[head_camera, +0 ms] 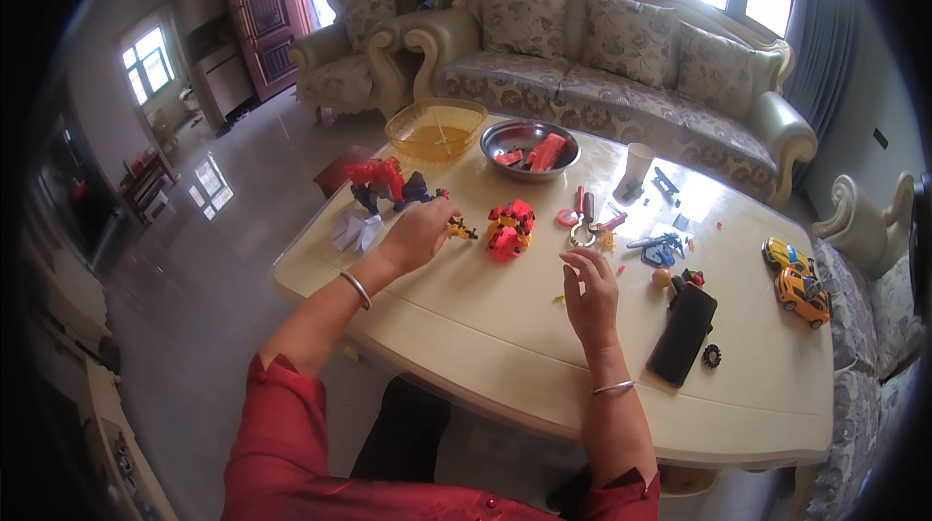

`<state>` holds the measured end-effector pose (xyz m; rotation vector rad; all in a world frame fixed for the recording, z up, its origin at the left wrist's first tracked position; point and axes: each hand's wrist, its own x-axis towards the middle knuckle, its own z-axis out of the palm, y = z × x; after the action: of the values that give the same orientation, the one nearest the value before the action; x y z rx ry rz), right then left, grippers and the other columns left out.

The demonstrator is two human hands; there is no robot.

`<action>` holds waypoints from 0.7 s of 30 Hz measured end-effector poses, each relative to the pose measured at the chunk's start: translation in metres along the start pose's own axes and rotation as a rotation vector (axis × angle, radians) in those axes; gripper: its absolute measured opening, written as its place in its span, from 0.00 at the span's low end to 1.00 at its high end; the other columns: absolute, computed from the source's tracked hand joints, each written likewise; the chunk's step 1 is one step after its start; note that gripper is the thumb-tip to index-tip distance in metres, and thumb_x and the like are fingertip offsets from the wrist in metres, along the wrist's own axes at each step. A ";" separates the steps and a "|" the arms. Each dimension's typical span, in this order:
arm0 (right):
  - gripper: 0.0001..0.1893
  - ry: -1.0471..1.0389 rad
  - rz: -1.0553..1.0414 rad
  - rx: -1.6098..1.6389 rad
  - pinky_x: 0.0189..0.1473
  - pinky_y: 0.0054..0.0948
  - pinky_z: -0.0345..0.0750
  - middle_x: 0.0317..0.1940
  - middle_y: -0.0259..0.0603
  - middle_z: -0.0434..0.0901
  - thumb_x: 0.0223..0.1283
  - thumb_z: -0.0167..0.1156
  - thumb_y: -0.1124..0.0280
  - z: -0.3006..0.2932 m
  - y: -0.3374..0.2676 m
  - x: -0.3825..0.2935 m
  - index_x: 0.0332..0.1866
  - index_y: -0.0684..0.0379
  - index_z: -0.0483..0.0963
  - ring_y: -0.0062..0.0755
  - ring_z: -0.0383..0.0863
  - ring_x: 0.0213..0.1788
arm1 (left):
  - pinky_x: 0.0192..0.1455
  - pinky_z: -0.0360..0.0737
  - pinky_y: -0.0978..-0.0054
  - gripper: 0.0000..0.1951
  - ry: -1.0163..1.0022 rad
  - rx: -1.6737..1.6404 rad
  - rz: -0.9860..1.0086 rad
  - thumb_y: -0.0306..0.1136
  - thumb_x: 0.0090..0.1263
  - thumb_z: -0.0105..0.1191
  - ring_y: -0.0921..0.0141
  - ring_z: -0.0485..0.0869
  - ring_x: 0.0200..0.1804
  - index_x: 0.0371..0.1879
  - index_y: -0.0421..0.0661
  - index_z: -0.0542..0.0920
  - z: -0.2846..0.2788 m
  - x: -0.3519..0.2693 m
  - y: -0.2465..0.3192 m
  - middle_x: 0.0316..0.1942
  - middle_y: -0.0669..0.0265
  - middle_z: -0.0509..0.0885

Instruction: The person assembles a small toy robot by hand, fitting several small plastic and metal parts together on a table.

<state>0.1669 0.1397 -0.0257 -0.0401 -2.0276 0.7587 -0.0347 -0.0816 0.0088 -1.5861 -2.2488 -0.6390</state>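
My left hand (419, 235) reaches over the table's left half, its fingertips closed at a small yellow and black toy piece (460, 230). Just behind it stands a toy figure in red and dark blue (382, 182). To its right a red toy with yellow and black parts (510, 230) rests on the tabletop. My right hand (593, 295) hovers over the table's middle, fingers bent and apart, with nothing seen in it. Past its fingertips lie red-handled pliers (582, 219) and a small orange-yellow piece (606, 240).
A yellow plastic basket (411, 146) and a steel bowl (493, 163) with red chunks stand at the back. A paper cup (639, 164), blue-grey toy parts (659, 250), a smartphone (682, 335) and yellow toy cars (801, 291) are rightward. Crumpled white paper (357, 231) lies left.
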 end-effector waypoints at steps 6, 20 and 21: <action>0.08 -0.009 0.013 0.001 0.45 0.33 0.77 0.40 0.39 0.79 0.53 0.59 0.81 -0.001 0.001 0.000 0.39 0.59 0.76 0.41 0.79 0.43 | 0.42 0.77 0.67 0.09 -0.085 -0.058 -0.069 0.23 0.59 0.55 0.58 0.81 0.38 0.38 0.38 0.76 -0.011 0.027 -0.002 0.32 0.56 0.80; 0.08 -0.024 0.012 -0.008 0.44 0.33 0.77 0.39 0.38 0.79 0.52 0.59 0.81 0.001 -0.001 0.000 0.37 0.58 0.77 0.40 0.79 0.42 | 0.28 0.81 0.79 0.10 -0.039 -0.780 -0.807 0.25 0.60 0.52 0.72 0.84 0.26 0.38 0.35 0.78 0.009 -0.025 -0.038 0.31 0.60 0.83; 0.08 -0.025 0.012 -0.008 0.44 0.33 0.77 0.39 0.38 0.79 0.52 0.59 0.81 0.001 -0.001 0.000 0.37 0.58 0.77 0.40 0.79 0.42 | 0.29 0.82 0.79 0.10 -0.014 -0.820 -0.836 0.26 0.61 0.53 0.72 0.84 0.26 0.39 0.34 0.77 0.009 -0.028 -0.037 0.31 0.59 0.83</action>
<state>0.1665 0.1379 -0.0258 -0.0480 -2.0563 0.7624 -0.0600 -0.1095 -0.0196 -0.7617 -2.8013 -1.9495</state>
